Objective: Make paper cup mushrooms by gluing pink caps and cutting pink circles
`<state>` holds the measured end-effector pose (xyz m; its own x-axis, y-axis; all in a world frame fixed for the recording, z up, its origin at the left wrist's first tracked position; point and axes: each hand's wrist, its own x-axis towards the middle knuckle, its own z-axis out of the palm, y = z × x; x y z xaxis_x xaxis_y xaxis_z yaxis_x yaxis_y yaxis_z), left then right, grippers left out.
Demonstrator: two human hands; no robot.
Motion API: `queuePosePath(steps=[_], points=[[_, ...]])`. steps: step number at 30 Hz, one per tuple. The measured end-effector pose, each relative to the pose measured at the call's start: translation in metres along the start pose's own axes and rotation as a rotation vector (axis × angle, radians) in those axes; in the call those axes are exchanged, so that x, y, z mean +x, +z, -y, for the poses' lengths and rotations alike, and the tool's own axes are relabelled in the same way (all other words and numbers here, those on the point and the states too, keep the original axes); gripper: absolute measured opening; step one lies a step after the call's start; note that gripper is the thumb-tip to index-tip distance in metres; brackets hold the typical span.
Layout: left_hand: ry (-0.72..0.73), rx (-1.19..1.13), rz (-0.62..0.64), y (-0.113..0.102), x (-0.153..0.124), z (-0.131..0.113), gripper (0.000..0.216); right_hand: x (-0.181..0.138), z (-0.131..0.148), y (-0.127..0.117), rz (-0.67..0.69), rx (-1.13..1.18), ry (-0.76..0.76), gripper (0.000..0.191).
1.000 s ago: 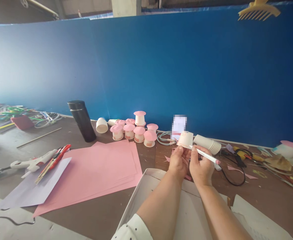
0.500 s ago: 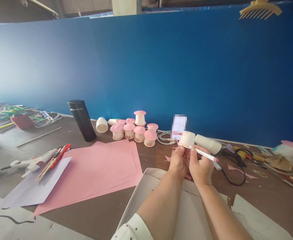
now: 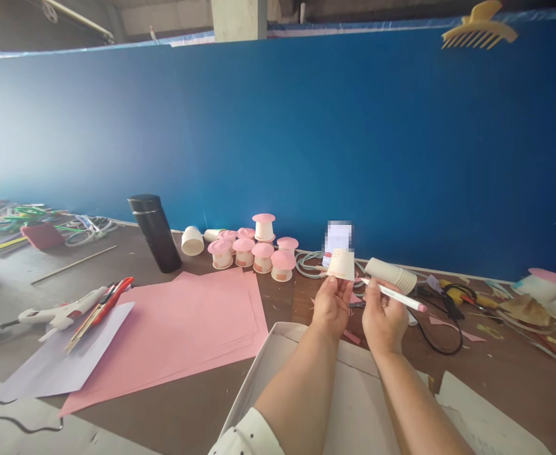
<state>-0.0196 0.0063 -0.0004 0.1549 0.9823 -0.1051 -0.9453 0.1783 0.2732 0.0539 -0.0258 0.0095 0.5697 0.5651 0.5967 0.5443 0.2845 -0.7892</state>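
Note:
My left hand [image 3: 331,304] pinches a small white paper cup [image 3: 342,264] held upside down above the brown table [image 3: 193,404]. My right hand [image 3: 383,316] is closed round a white marker with a pink end [image 3: 400,297], its tip just right of the cup and a small gap away. Both hands hover over the far edge of a white cardboard box [image 3: 278,354]. Behind them a stack of white paper cups [image 3: 392,274] lies on its side.
A cluster of pink-topped paper cups [image 3: 254,246] and a black flask [image 3: 155,232] stand by the blue wall. Pink paper sheets [image 3: 183,328], a glue gun [image 3: 60,313], red-handled scissors [image 3: 102,303], cables [image 3: 443,316] and scraps lie on the table.
The left hand has turned the cup more upright and lifted it slightly. The marker tip has drawn away from the cup to the right. The view has shifted a little.

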Motion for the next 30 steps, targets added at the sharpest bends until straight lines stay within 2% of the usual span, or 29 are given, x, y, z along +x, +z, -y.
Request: queuePosePath(steps=[5,11,18,24,30], points=[[0.028,-0.028,-0.037,0.003,-0.001,-0.007,0.01,0.004,-0.003,0.0,0.02,0.127,0.157,0.041],[0.025,0.01,-0.01,0.002,-0.002,-0.005,0.008,0.007,-0.024,0.005,-0.024,0.279,0.311,0.041],[0.055,0.133,0.036,0.004,0.0,-0.013,0.007,0.01,-0.042,0.007,-0.038,0.204,0.324,0.049],[0.124,0.194,-0.061,-0.003,0.003,-0.031,0.01,0.008,-0.053,0.008,0.02,0.113,0.297,0.051],[0.193,0.165,-0.083,-0.013,-0.01,-0.049,0.012,0.007,-0.045,0.009,0.08,0.012,0.263,0.048]])
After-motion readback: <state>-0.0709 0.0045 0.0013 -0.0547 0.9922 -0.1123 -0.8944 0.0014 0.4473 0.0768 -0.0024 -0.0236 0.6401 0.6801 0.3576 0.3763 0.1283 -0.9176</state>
